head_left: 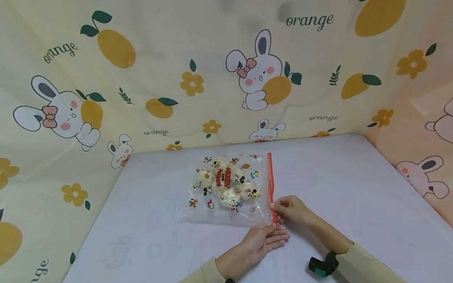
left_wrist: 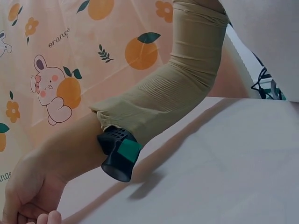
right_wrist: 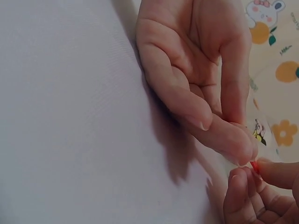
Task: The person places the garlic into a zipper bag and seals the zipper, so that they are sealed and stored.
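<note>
A clear zip bag [head_left: 194, 214] printed with cartoon characters and red lettering lies flat on the table. Several pale, roundish items [head_left: 229, 197] are inside; the print and plastic blur their kind. The bag's red zip strip [head_left: 270, 177] runs along its right side. At the strip's near corner, my left hand [head_left: 260, 241] pinches the bag with thumb and forefinger, its other fingers stretched out. Just beyond it, my right hand [head_left: 293, 212] pinches the red strip between thumb and curled fingers. In the right wrist view, a red bit of strip [right_wrist: 255, 166] shows between both hands' fingertips.
A white-covered table [head_left: 148, 236] bears the bag. Behind and at the sides hangs a cream cloth [head_left: 212, 47] printed with rabbits and oranges. My right wrist wears a black camera [left_wrist: 120, 156] with a green patch. Dark cables [left_wrist: 264, 84] show beyond the table's edge.
</note>
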A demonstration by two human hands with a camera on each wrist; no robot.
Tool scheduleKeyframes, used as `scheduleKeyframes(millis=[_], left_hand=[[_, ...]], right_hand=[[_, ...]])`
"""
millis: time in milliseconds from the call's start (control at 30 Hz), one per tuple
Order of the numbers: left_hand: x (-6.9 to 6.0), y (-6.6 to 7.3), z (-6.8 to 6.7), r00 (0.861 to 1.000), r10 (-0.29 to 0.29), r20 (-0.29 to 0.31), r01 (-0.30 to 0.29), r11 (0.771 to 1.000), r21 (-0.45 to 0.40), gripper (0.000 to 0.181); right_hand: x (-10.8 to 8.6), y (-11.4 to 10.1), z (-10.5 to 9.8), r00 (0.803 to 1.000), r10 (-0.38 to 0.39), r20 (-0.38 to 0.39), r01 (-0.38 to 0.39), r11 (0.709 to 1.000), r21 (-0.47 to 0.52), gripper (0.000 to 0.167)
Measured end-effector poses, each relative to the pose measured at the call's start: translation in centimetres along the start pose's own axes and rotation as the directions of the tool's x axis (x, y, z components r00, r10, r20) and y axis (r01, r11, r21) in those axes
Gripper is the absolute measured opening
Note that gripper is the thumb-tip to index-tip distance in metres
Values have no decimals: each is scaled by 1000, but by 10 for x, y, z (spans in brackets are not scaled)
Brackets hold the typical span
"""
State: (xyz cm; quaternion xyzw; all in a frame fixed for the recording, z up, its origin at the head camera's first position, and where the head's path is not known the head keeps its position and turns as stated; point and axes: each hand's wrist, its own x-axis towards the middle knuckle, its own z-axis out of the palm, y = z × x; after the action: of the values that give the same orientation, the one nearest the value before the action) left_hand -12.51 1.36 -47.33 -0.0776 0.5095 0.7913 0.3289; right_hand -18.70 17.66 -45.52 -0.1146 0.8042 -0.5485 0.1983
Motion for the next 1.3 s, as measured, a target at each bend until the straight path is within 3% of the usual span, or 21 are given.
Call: scheduleKeyframes(millis=[500, 1300], left_hand=[[-2, 0, 1, 1000, -5, -1, 5, 1000, 2, 30], [-2, 3, 1, 1000, -13, -6, 13, 1000, 16, 28]], right_hand=[[7, -2, -3, 998, 49, -31, -49, 999, -10, 32], [24, -6, -7, 984, 99, -145, -106, 994, -35, 31]])
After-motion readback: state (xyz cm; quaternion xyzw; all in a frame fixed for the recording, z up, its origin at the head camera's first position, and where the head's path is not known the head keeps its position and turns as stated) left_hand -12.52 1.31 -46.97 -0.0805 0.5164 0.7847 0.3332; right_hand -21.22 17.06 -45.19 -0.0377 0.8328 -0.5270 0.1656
